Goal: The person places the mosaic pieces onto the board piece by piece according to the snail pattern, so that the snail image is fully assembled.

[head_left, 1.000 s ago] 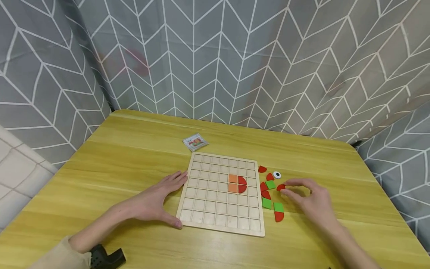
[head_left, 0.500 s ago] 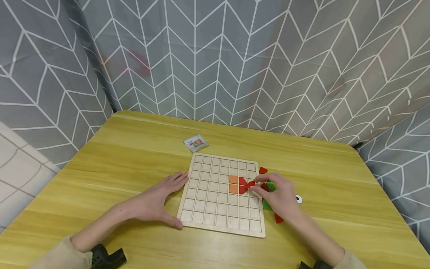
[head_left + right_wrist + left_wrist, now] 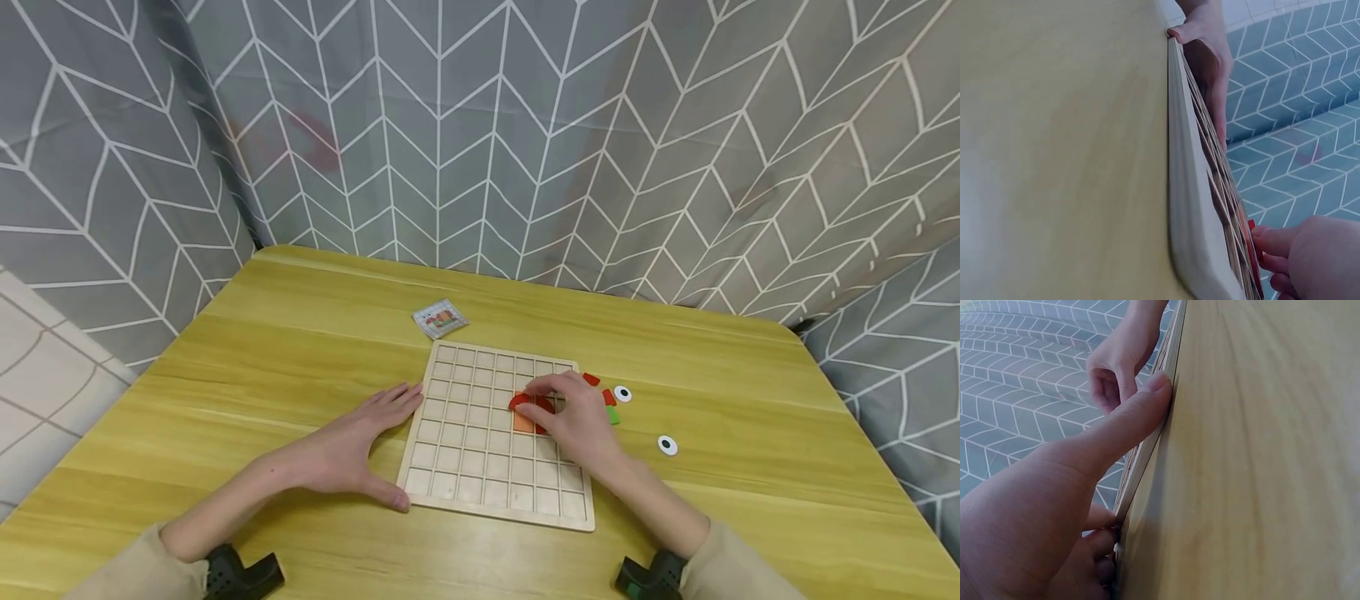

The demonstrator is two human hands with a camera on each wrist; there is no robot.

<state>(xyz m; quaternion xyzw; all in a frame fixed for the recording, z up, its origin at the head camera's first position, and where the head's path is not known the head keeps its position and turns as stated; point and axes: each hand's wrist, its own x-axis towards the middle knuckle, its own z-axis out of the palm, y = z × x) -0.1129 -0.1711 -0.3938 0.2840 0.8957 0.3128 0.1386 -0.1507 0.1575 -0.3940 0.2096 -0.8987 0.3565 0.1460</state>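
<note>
A wooden grid board lies on the table. My left hand rests along its left edge, fingers straight and thumb spread to the near corner; in the left wrist view the thumb touches the board's side. Above the board my right hand pinches a red rounded tile between thumb and forefinger. The right wrist view shows this red tile at the fingertips, close to the grid. Below the held tile sits an orange square tile, with red quarter-round tiles beside it, partly hidden by my hand.
Right of the board lie red tiles, a green tile and two white eye discs; my right hand and forearm cover other pieces. A small picture card lies behind the board. A patterned curtain hangs behind the table.
My right hand has carried the red tile leftward from the loose pieces, past the red quarter-rounds, to over the orange tiles. My left hand has stayed at the board's edge.
</note>
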